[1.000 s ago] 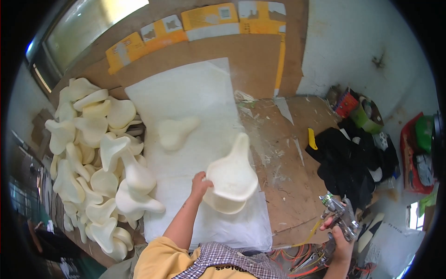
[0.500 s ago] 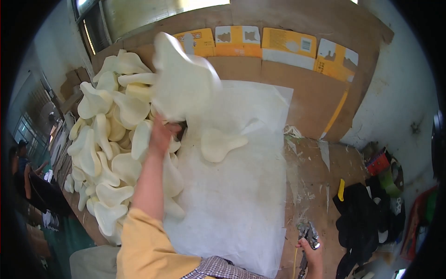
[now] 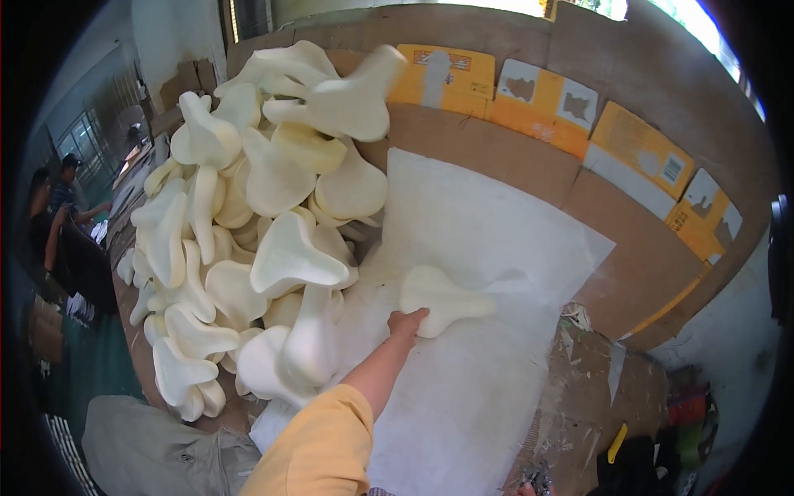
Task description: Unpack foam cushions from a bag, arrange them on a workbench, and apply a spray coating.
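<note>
A pale cream foam bicycle saddle pad (image 3: 445, 304) lies on the white sheet (image 3: 463, 388), its narrow nose toward the right. My left hand (image 3: 406, 323), reaching from a yellow sleeve, closes on the near left edge of its wide end. At the bottom edge, my right hand (image 3: 526, 489) shows only in part, closed around a metal spray gun (image 3: 538, 477). To the left of the sheet rises a big heap of similar saddle pads (image 3: 236, 285), stacked at many angles. On its top right lies one blurred pad (image 3: 351, 97).
Cardboard panels (image 3: 637, 256) with yellow-and-white patches wall the table's far side. Scraps litter the brown tabletop (image 3: 571, 405) at right. A yellow-handled tool (image 3: 617, 443) rests near black cloth (image 3: 633, 471) at lower right. Two people (image 3: 70, 194) are in the background at far left.
The pad that was in the air by my left hand is now on the heap. My left hand has moved right to the pad on the sheet. The view has turned left.
</note>
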Demonstrator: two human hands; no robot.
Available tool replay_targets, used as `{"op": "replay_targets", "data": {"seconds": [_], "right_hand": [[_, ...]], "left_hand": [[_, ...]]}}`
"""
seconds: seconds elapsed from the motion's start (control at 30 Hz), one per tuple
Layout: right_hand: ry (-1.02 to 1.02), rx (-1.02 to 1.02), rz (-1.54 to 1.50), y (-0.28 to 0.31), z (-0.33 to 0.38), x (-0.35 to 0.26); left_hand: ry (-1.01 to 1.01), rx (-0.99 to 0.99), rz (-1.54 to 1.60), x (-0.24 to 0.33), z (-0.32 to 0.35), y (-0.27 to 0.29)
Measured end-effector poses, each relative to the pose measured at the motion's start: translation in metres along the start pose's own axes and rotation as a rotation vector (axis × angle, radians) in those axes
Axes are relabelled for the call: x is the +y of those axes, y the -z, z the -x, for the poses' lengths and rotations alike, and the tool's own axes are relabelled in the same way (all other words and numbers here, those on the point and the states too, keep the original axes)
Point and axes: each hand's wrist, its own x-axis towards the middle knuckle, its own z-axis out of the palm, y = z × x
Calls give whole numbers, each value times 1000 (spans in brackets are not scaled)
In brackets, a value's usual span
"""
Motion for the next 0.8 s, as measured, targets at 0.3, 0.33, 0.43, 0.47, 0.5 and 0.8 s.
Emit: {"op": "replay_targets", "data": {"seconds": [0.3,0.33,0.43,0.47,0.5,0.8], "right_hand": [[-282,-71,146,-45,26,-108],[-287,-61,140,-46,29,-108],[-279,-26,159,-50,31,-99],[-194,-75,107,-51,32,-98],[-101,-132,60,-52,35,-95],[35,-143,-51,-45,21,-50]], "left_hand": [[-545,2,-886,77,85,51],[-596,-125,-1059,82,95,54],[-673,-413,-1266,95,127,53],[-696,-553,-1290,97,131,50],[-730,-614,-1217,100,133,52],[-1148,-530,-1361,173,54,-30]]}}
